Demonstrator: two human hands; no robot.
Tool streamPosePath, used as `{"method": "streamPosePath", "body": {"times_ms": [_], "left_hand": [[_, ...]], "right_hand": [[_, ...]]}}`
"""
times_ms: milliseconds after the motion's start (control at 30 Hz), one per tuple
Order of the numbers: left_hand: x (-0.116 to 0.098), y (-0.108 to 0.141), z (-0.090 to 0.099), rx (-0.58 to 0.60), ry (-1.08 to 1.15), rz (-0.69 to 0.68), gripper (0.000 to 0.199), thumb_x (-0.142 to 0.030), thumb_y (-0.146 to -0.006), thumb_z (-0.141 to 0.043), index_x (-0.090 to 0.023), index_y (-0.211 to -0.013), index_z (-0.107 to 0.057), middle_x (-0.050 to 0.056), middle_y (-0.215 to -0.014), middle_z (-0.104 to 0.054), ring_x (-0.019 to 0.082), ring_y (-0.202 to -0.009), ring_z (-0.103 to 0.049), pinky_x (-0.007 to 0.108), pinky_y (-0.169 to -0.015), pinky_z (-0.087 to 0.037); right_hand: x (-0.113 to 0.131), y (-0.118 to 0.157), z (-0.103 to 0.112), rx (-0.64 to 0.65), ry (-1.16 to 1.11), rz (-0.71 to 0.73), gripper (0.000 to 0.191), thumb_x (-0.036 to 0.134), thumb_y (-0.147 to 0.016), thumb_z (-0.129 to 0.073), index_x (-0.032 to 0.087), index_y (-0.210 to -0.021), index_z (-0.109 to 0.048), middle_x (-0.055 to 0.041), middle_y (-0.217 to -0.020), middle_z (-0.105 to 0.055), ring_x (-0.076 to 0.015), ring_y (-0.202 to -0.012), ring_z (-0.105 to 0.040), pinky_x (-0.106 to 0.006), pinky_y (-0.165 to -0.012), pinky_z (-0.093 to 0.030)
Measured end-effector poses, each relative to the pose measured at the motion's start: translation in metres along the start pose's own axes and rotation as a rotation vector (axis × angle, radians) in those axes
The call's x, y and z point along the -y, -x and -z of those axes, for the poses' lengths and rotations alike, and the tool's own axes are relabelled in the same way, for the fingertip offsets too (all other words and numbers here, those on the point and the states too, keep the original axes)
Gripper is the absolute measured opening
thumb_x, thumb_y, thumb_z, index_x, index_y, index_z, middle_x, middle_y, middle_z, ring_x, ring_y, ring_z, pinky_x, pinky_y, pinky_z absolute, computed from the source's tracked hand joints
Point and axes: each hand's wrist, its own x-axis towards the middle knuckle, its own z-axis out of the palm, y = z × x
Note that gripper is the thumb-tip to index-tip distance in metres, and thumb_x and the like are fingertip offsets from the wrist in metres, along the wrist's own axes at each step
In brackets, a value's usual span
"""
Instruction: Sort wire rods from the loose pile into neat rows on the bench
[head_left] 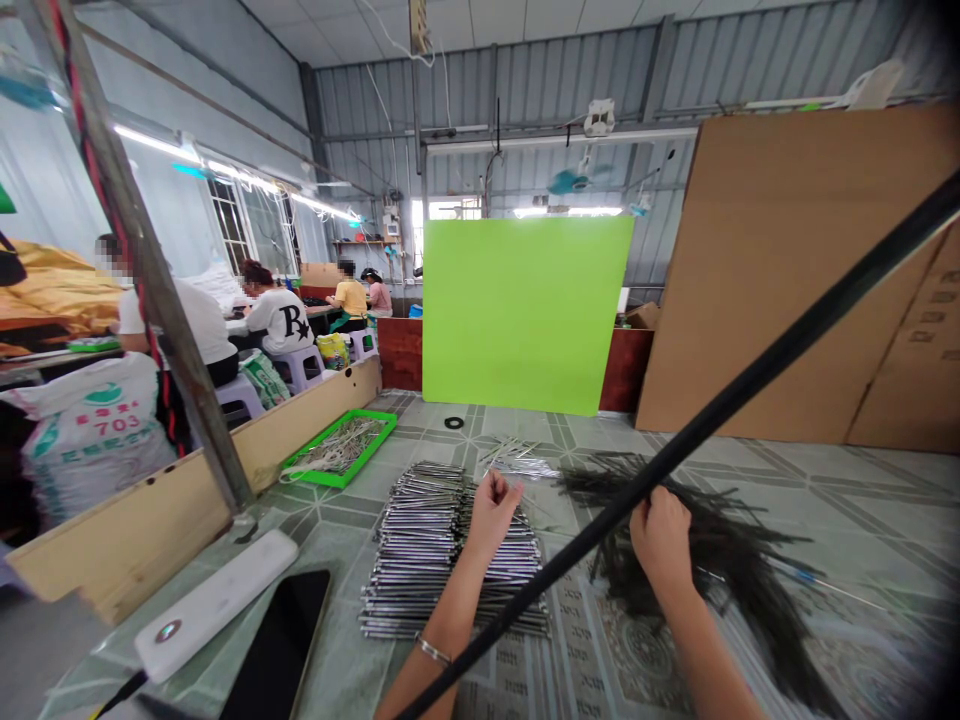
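Right hand [660,540] closed into the dark wire bundle [724,560] spreading toward its three o'clock, left hand [493,515] bunched shut, with the squared stack of metal rods [450,570] at its six o'clock, lined up within easy reach.

Stack of metal rods [450,560]: glossy, smooth. Right of stack, dark rods [705,540]: matt black. Left of stack, wooden board [120,540]: pale, rough-cut; green plastic tray [367,452]: smooth.
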Motion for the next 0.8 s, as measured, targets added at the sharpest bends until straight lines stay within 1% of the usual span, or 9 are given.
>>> {"method": "streamPosePath", "body": {"times_ms": [67, 167, 267, 367, 467, 600, 667, 733, 800], "left_hand": [[-0.004, -0.001, 0.000, -0.046, 0.211, 0.079, 0.048, -0.045, -0.058, -0.072, -0.020, -0.060, -0.031, -0.010, -0.050, -0.027, 0.004, -0.043, -0.021, 0.020, -0.043, -0.020], [-0.012, -0.005, 0.004, -0.114, 0.475, 0.130, 0.049, -0.047, -0.056, -0.071, -0.020, -0.059, -0.029, -0.010, -0.049, -0.029, 0.005, -0.042, -0.025, 0.020, -0.044, -0.023], [-0.019, -0.008, 0.008, -0.139, 0.608, 0.123, 0.044, -0.043, -0.062, -0.067, -0.020, -0.058, -0.029, -0.009, -0.048, -0.030, 0.006, -0.042, -0.029, 0.020, -0.044, -0.026], [-0.023, -0.008, 0.011, -0.166, 0.675, 0.107, 0.039, -0.040, -0.068, -0.062, -0.019, -0.058, -0.030, -0.008, -0.048, -0.031, 0.005, -0.040, -0.029, 0.020, -0.044, -0.025], [-0.026, -0.006, 0.011, -0.150, 0.728, 0.136, 0.039, -0.041, -0.069, -0.061, -0.019, -0.058, -0.031, -0.007, -0.049, -0.031, 0.006, -0.040, -0.030, 0.020, -0.044, -0.026], [-0.029, -0.004, 0.012, -0.134, 0.729, 0.143, 0.041, -0.047, -0.069, -0.058, -0.020, -0.058, -0.030, -0.007, -0.049, -0.030, 0.007, -0.042, -0.032, 0.021, -0.045, -0.027], [-0.030, -0.003, 0.012, -0.139, 0.719, 0.121, 0.041, -0.048, -0.070, -0.056, -0.020, -0.058, -0.030, -0.007, -0.050, -0.029, 0.007, -0.042, -0.031, 0.021, -0.045, -0.027], [-0.032, -0.003, 0.012, -0.141, 0.698, 0.099, 0.041, -0.050, -0.070, -0.055, -0.020, -0.058, -0.029, -0.007, -0.051, -0.028, 0.007, -0.043, -0.030, 0.021, -0.046, -0.027], [-0.033, -0.002, 0.011, -0.140, 0.656, 0.092, 0.042, -0.051, -0.070, -0.054, -0.020, -0.058, -0.029, -0.007, -0.052, -0.027, 0.007, -0.043, -0.030, 0.021, -0.046, -0.028]], "right_hand": [[0.013, 0.002, -0.005, -0.008, -0.150, 0.052, 0.029, 0.030, -0.089, -0.029, 0.014, -0.099, -0.052, -0.0130, -0.089, -0.060, -0.0232, -0.085, -0.055, -0.038, -0.079, -0.044], [0.031, 0.010, -0.019, 0.075, -0.258, 0.113, 0.028, 0.030, -0.089, -0.031, 0.015, -0.100, -0.052, -0.0110, -0.091, -0.060, -0.0219, -0.087, -0.056, -0.037, -0.080, -0.045], [0.036, 0.018, -0.034, 0.187, -0.248, 0.147, 0.027, 0.028, -0.089, -0.032, 0.015, -0.099, -0.054, -0.0105, -0.089, -0.061, -0.0230, -0.087, -0.056, -0.039, -0.079, -0.046], [0.032, 0.023, -0.042, 0.239, -0.274, 0.127, 0.026, 0.029, -0.088, -0.035, 0.015, -0.098, -0.055, -0.0109, -0.091, -0.062, -0.0233, -0.088, -0.057, -0.040, -0.079, -0.047], [0.041, 0.025, -0.035, 0.274, -0.367, 0.083, 0.026, 0.032, -0.089, -0.036, 0.016, -0.097, -0.054, -0.0103, -0.092, -0.063, -0.0220, -0.088, -0.059, -0.038, -0.080, -0.047], [0.081, 0.030, -0.016, 0.455, -0.535, 0.096, 0.026, 0.033, -0.091, -0.033, 0.018, -0.099, -0.053, -0.0065, -0.087, -0.065, -0.0187, -0.079, -0.063, -0.033, -0.073, -0.049], [0.101, 0.033, -0.009, 0.533, -0.570, 0.121, 0.026, 0.033, -0.091, -0.033, 0.019, -0.099, -0.054, -0.0059, -0.087, -0.066, -0.0188, -0.079, -0.063, -0.032, -0.072, -0.049], [0.113, 0.036, -0.005, 0.570, -0.580, 0.148, 0.026, 0.032, -0.091, -0.033, 0.020, -0.098, -0.055, -0.0061, -0.090, -0.066, -0.0195, -0.081, -0.064, -0.033, -0.073, -0.049], [0.118, 0.037, -0.004, 0.584, -0.579, 0.162, 0.026, 0.031, -0.091, -0.033, 0.020, -0.098, -0.056, -0.0062, -0.091, -0.067, -0.0198, -0.080, -0.064, -0.034, -0.073, -0.049]]}}
